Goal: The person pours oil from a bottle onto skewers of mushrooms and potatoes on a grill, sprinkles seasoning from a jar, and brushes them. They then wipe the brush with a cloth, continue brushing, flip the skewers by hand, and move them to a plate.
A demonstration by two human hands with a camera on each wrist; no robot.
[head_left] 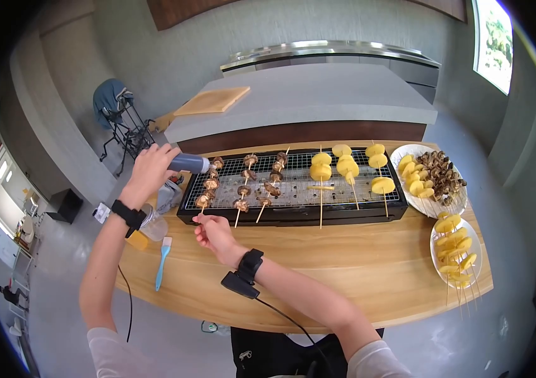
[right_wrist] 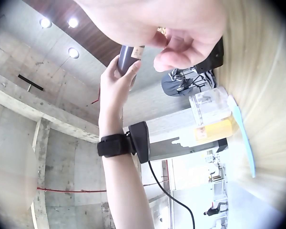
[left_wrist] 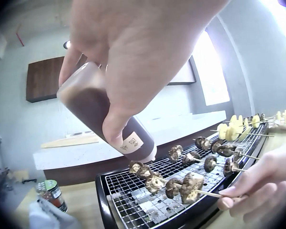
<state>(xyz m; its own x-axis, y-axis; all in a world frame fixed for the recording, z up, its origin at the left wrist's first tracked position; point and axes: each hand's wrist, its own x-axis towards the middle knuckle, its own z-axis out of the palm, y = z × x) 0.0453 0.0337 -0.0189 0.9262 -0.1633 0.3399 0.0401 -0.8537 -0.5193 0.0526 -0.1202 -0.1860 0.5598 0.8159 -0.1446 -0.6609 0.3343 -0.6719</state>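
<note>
In my left hand (head_left: 153, 169) I grip a squeeze bottle (left_wrist: 88, 102) of dark brown sauce. It is tipped, nozzle down, over the far end of the leftmost mushroom skewer (left_wrist: 192, 187). My right hand (head_left: 216, 237) pinches the near end of that skewer's stick between thumb and fingers. Its mushrooms lie over the wire mesh of the black grill (head_left: 293, 217). Two more mushroom skewers (head_left: 243, 191) lie beside it. Farther right on the mesh are several skewers of yellow potato slices (head_left: 320, 171).
A blue brush (head_left: 163, 261), a clear jar (head_left: 154, 228) and a yellow-filled container (head_left: 137, 240) are at the left. At the right, one plate (head_left: 458, 207) holds mushroom and potato skewers; another plate (head_left: 478, 244) holds potato skewers. Behind the grill stands a counter with a wooden board (head_left: 214, 99).
</note>
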